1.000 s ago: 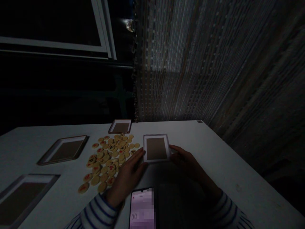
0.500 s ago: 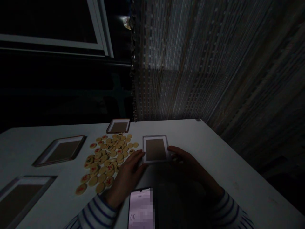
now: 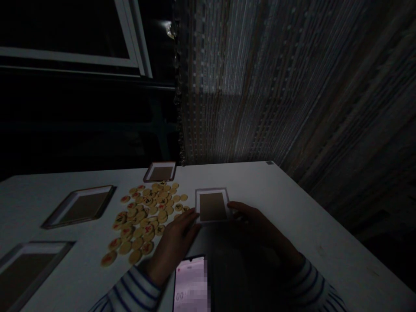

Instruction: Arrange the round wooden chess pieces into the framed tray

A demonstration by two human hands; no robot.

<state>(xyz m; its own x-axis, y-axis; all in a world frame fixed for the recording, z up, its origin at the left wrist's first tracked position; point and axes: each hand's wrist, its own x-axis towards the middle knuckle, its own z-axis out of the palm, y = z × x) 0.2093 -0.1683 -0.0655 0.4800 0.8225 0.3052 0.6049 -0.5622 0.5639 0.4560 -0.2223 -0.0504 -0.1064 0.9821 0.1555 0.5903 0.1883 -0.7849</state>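
Observation:
A small shallow box lid (image 3: 212,207) with pale sides and a brown bottom lies on the white table, right of the heap. My left hand (image 3: 173,240) has its fingers and thumb at the lid's left edge. At its right edge, my right hand (image 3: 250,219) holds on with the index finger and thumb side; its lower fingers are in shadow. Beside my left hand spreads a heap of round Chinese chess pieces (image 3: 143,221), some showing red or black characters. A lit phone (image 3: 191,284) lies between my forearms.
Three similar shallow trays stand around the heap: a far tray (image 3: 159,171), a left tray (image 3: 78,206) and a near-left tray (image 3: 34,268). A striped string curtain (image 3: 243,86) hangs behind the white table (image 3: 292,225). The room is dim.
The box lid's far edge has dropped slightly, so it looks flatter on the table. Both hands stay at its sides. The view has shifted a little.

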